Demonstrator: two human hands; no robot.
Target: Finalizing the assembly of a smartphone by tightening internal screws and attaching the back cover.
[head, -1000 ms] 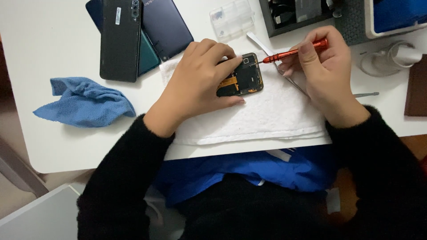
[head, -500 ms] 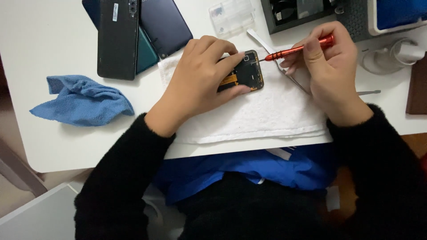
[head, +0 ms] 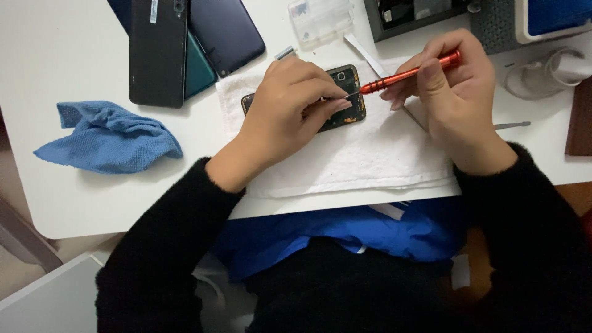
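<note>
An opened black phone (head: 345,80) with its insides showing lies on a white towel (head: 364,154). My left hand (head: 290,117) rests over it, fingers pressing it down and covering most of its left part. In my right hand (head: 453,92) is a slim red screwdriver (head: 410,73), held like a pen. Its metal tip points left and touches the phone's right edge, close to my left fingertips.
A crumpled blue cloth (head: 108,139) lies at the left. Several dark phone back covers (head: 185,43) are stacked at the back left. A clear plastic box (head: 320,18), a dark tray (head: 413,12), a coiled white cable (head: 549,71) and metal tweezers (head: 512,125) sit around the towel.
The view has shifted slightly. My right hand has brought the screwdriver tip a little lower against the phone's right edge; my left hand stays on the phone.
</note>
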